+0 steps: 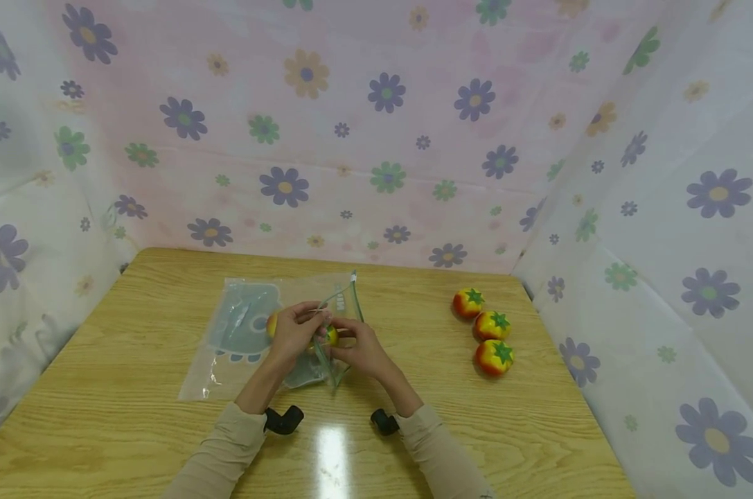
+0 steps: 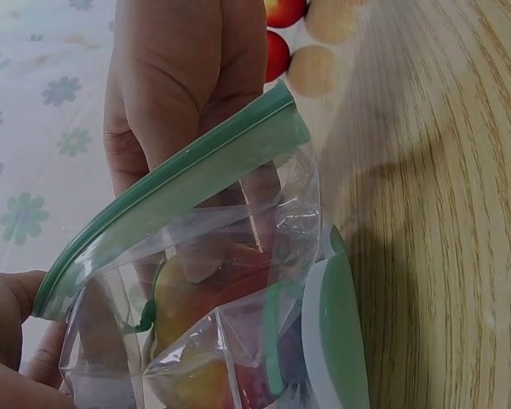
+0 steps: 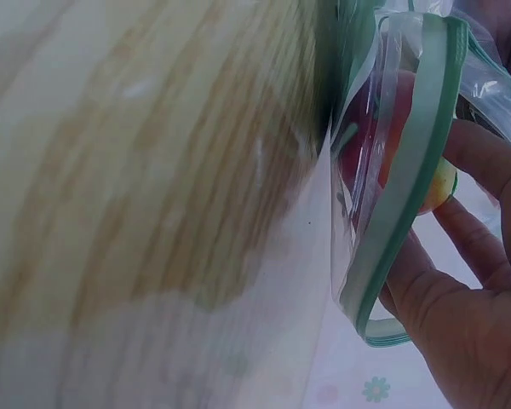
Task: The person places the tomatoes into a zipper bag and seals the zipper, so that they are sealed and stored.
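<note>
A clear zip bag [image 1: 201, 374] with a blue-grey cartoon print and green seal lies on the table, its mouth spread to the right. My left hand [image 1: 296, 334] pinches the rim of the mouth; its fingertips [image 2: 13, 311] show at the green seal strip [image 2: 166, 183]. Reaching into the mouth, my right hand [image 1: 365, 350] holds a red-and-yellow toy tomato [image 3: 439, 189] with its fingers. A second toy tomato [image 1: 271, 324] lies inside the bag, partly hidden by the left hand. The plastic blurs the view of both.
Three more toy tomatoes with green leaf tops, the nearest one [image 1: 492, 357] included, stand in a row at the table's right. Black wrist mounts [image 1: 284, 421] sit by both cuffs. Flowered cloth [image 1: 351, 208] hangs behind and beside the wooden table [image 1: 426, 430].
</note>
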The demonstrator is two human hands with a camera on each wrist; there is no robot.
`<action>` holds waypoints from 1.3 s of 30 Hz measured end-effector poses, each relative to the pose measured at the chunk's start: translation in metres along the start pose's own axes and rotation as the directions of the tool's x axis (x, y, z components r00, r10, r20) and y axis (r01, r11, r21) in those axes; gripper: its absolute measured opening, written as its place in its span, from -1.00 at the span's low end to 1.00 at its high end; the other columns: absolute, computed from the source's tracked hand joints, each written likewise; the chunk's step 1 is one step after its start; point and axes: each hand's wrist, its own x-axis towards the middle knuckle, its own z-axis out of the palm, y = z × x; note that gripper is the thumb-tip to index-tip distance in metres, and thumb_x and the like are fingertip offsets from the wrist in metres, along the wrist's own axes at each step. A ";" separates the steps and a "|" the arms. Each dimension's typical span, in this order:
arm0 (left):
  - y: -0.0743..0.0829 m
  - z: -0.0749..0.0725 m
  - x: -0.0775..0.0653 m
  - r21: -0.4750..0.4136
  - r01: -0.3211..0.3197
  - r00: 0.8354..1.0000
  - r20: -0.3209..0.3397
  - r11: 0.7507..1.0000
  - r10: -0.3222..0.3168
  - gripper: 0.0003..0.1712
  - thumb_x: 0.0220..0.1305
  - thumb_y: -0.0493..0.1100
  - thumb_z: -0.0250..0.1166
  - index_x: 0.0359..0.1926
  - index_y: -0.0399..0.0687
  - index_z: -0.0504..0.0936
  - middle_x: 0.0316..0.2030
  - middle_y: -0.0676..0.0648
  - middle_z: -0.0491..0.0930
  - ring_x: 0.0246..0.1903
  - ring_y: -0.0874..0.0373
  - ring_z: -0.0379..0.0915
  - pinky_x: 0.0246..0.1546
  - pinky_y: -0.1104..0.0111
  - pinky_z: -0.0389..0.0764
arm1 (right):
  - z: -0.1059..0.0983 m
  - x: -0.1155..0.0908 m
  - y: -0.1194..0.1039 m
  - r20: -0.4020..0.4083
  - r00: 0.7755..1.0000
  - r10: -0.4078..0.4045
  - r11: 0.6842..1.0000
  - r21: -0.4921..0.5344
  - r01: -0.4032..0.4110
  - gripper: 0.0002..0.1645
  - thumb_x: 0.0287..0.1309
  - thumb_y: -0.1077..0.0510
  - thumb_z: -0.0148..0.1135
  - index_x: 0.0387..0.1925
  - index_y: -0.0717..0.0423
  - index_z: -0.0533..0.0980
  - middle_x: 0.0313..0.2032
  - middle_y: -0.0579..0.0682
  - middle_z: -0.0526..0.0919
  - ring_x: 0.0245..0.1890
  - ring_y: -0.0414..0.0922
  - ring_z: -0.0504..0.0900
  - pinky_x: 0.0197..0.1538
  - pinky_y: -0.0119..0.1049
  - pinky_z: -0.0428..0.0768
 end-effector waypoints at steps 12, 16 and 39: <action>-0.001 0.001 0.001 -0.008 0.013 1.000 -0.008 1.000 -0.013 -0.68 0.41 -0.30 0.30 0.12 -0.36 0.62 -0.35 -0.02 0.73 -0.55 0.27 0.58 -0.47 0.50 0.65 | -0.003 -0.003 0.002 0.050 0.999 0.009 0.998 0.062 -0.012 -0.34 0.38 0.30 0.22 0.47 0.16 0.33 0.41 0.14 0.42 0.31 0.19 0.50 0.19 -0.12 0.65; -0.002 0.001 0.000 -0.004 0.012 1.000 -0.003 1.000 -0.012 -0.66 0.41 -0.28 0.31 0.12 -0.37 0.62 -0.32 -0.07 0.73 -0.54 0.27 0.58 -0.46 0.50 0.65 | -0.003 -0.004 0.001 0.043 0.999 0.029 0.996 0.080 -0.033 -0.35 0.39 0.28 0.22 0.46 0.17 0.34 0.39 0.19 0.43 0.30 0.22 0.49 0.17 -0.09 0.66; -0.001 0.000 -0.001 0.046 0.045 0.999 -0.011 0.998 -0.045 -0.60 0.42 -0.19 0.33 0.16 -0.33 0.60 -0.49 -0.01 0.67 -0.60 0.29 0.54 -0.72 0.48 0.43 | 0.000 -0.007 -0.002 -0.026 0.999 0.042 0.998 0.045 -0.041 -0.43 0.38 0.28 0.25 0.38 0.22 0.42 0.30 0.24 0.51 0.22 0.23 0.57 0.10 -0.12 0.70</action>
